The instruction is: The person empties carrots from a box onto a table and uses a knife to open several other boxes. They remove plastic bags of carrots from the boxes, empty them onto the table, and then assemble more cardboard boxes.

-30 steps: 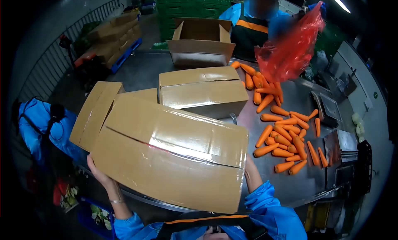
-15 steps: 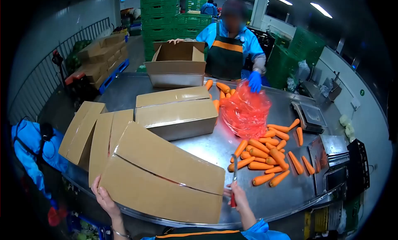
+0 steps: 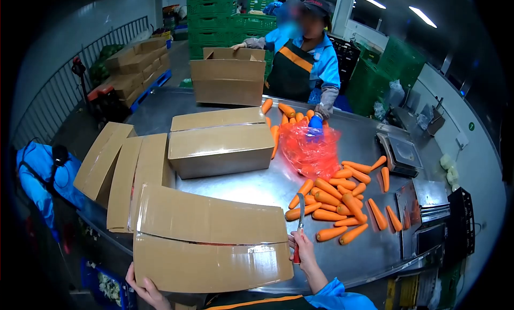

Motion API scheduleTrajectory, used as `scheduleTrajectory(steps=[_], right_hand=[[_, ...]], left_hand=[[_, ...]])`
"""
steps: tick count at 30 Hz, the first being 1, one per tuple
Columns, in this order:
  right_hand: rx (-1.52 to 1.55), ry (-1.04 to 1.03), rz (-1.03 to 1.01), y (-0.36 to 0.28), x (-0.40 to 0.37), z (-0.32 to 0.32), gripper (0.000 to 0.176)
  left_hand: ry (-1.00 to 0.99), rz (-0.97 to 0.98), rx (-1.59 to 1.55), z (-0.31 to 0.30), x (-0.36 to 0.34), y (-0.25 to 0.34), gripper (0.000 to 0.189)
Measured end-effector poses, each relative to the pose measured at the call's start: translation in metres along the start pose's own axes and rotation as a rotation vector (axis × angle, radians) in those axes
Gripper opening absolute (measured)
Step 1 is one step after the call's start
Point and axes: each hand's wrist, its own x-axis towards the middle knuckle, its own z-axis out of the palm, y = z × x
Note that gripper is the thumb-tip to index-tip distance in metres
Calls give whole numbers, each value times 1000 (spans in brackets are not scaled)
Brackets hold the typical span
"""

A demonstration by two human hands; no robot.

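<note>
A closed cardboard box [image 3: 214, 262] with a taped seam along its top lies nearest me at the metal table's front edge. My left hand [image 3: 147, 291] grips its lower left corner. In my right hand [image 3: 302, 251], beside the box's right end, is a knife [image 3: 301, 219] with a red handle, its slightly curved blade pointing up and away. The blade is close to a heap of loose carrots [image 3: 332, 203]. Two more cardboard boxes [image 3: 147, 171] [image 3: 104, 157] lean at the left, and another closed box [image 3: 222, 144] sits behind.
Across the table, a co-worker's blue-gloved hand [image 3: 316, 125] is at a red plastic bag [image 3: 310, 149]; their other hand rests on an open carton [image 3: 227, 82]. A scale [image 3: 401, 152] stands at the right. Green crates [image 3: 211, 21] are stacked behind, and a person in blue [image 3: 40, 176] is at the left.
The near box has turned, its left end coming closer to me, my left hand moving down with it. The knife stays in my right hand. The co-worker's gloved hand has lowered into the red bag.
</note>
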Motion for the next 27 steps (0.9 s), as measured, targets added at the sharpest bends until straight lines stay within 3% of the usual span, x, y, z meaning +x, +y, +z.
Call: scheduleTrajectory(steps=[3, 10, 13, 18, 23, 24, 26, 27], right_hand=[[-11, -43, 54, -1, -4, -19, 35], [-55, -60, 41, -14, -1, -37, 33], [-105, -37, 10, -22, 5, -47, 31], [-426, -69, -57, -49, 8, -56, 30], [-698, -165, -58, -65, 18, -70, 32], [-659, -188, -61, -67, 22, -74, 30], [-581, -235, -70, -76, 37, -83, 26], [-437, -265, -14, -79, 47, -89, 24]], left_hand=[[56, -20, 114, 9, -17, 35, 35], [65, -56, 168, 20, -47, 58, 39], [76, -162, -1, 20, -72, 61, 42], [42, -76, 39, 6, -106, 47, 40], [79, -294, -45, 10, -125, 76, 31], [30, -241, 127, 2, -136, 62, 30], [0, -542, -4, -24, -187, -25, 28], [0, -476, 88, -22, -191, -41, 28]])
